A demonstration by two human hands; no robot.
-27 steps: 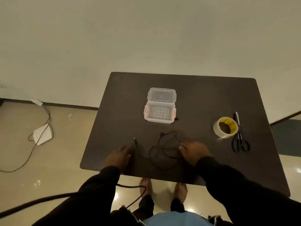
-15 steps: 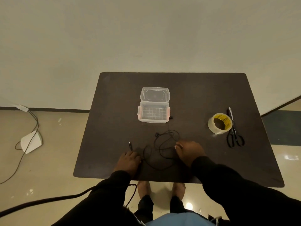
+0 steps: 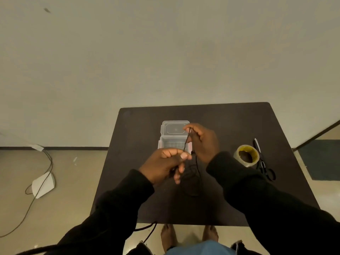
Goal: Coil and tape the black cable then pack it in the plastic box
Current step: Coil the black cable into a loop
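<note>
The thin black cable (image 3: pixel 187 139) is lifted above the dark table (image 3: pixel 139 137). My right hand (image 3: pixel 203 142) pinches its upper part in front of the clear plastic box (image 3: pixel 173 128), whose lid is folded back. My left hand (image 3: pixel 165 163) grips the cable lower down, near the box's front wall. Below my hands the rest of the cable hangs in loose loops down to the tabletop. Both hands cover part of the box.
A roll of clear tape (image 3: pixel 246 155) with a yellow core lies right of my hands, and black scissors (image 3: pixel 265 165) lie just beyond it. A white device (image 3: pixel 43 184) with a cord lies on the floor at the left. A wall stands behind the table.
Both hands have risen from the tabletop with the cable, which lay in loose loops before. The camera view has tilted up, so the table sits lower in the frame.
</note>
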